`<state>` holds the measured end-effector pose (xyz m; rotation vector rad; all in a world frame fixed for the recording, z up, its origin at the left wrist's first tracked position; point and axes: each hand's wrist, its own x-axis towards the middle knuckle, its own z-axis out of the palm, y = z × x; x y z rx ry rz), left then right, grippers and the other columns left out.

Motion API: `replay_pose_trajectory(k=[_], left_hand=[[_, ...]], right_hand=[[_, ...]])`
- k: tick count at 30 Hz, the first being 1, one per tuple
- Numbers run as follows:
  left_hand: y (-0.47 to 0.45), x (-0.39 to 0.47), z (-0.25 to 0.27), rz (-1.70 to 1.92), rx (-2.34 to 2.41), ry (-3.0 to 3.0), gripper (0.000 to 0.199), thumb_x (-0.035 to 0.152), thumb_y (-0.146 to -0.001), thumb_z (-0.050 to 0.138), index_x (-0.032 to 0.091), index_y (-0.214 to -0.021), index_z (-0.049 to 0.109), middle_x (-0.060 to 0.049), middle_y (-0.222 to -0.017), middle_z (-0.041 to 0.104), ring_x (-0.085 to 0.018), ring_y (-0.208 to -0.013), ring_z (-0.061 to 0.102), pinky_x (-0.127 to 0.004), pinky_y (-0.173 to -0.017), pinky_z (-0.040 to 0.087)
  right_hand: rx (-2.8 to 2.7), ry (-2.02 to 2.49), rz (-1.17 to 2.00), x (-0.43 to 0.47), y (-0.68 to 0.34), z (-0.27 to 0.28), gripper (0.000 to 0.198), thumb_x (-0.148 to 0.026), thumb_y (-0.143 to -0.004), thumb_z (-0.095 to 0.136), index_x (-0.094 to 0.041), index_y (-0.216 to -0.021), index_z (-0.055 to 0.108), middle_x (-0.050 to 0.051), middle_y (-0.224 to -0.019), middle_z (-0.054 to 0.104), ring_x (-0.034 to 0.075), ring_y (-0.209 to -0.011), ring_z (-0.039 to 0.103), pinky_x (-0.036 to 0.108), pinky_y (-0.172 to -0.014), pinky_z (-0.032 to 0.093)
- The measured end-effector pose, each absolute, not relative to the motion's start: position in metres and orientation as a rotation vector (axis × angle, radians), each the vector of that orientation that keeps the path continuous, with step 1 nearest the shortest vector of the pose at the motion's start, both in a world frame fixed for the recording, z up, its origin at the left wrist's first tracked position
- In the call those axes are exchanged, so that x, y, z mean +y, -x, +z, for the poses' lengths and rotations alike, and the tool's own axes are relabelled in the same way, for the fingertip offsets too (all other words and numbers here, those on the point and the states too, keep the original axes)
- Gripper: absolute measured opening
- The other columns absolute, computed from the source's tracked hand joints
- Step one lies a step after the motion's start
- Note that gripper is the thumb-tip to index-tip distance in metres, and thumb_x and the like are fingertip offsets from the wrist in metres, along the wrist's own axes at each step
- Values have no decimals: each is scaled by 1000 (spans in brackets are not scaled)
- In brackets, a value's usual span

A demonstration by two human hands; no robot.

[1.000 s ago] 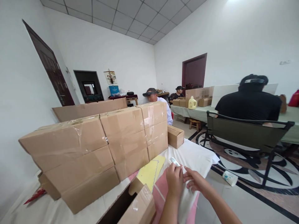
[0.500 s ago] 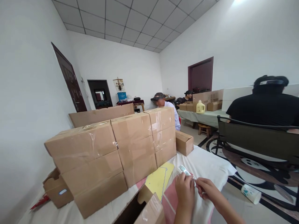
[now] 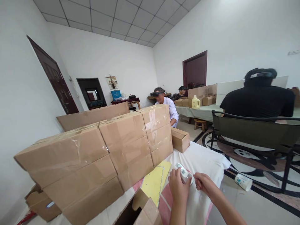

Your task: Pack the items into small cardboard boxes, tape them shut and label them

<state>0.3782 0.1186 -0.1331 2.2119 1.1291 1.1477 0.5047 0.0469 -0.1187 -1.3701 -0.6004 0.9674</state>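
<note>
My left hand (image 3: 178, 182) is wrapped round a white cylinder with printed teal and dark marks (image 3: 182, 170), which tilts over the table's near right part. Its exact kind is not clear. Close to the cylinder's right end, my right hand (image 3: 203, 182) is closed in a pinch; whatever its fingers hold is too small to make out. An open cardboard box (image 3: 147, 207) stands just left of my left forearm. Beneath the hands lies a white cloth (image 3: 199, 159) with a yellow and pink patterned area (image 3: 153, 181).
Taped cardboard boxes (image 3: 126, 134) form a wall on the table, with a smaller box (image 3: 180, 139) at its right end. Another white printed cylinder (image 3: 243, 182) lies on the floor. A person in black (image 3: 257, 97) sits on a chair (image 3: 248, 129); a person in a light shirt (image 3: 171, 107) is behind the boxes.
The view has shifted, so the boxes sit further left. The cylinder has turned so more of its printed side shows, and the right hand has drawn slightly away from it.
</note>
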Motion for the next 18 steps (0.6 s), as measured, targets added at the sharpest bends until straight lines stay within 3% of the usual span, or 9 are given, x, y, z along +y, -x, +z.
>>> replay_pose_trajectory(k=[5,10,18], left_hand=[[-378,119,-130,1101,1149,-2206,61,30,-75,80,23,-132,59,-9,-113,67,-28,-108,65,-39,-90,50],[-374,118,-125,989,1165,-2204,61,36,-80,77,20,-135,56,-11,-115,67,-30,-112,64,-41,-93,50],[-369,119,-126,839,1141,-2197,79,46,-78,78,26,-146,43,-10,-125,65,-29,-119,62,-39,-98,47]], right_hand=[[-684,1405,930,42,-505,-113,35,-48,-68,62,-22,-49,49,-6,-40,37,11,-46,40,27,-55,35],[-694,1505,912,31,-501,-113,32,-45,-68,63,-20,-50,54,-5,-39,40,11,-44,39,28,-53,30],[-676,1578,921,30,-508,-108,28,-40,-70,64,-19,-53,58,-4,-42,45,11,-48,41,28,-56,31]])
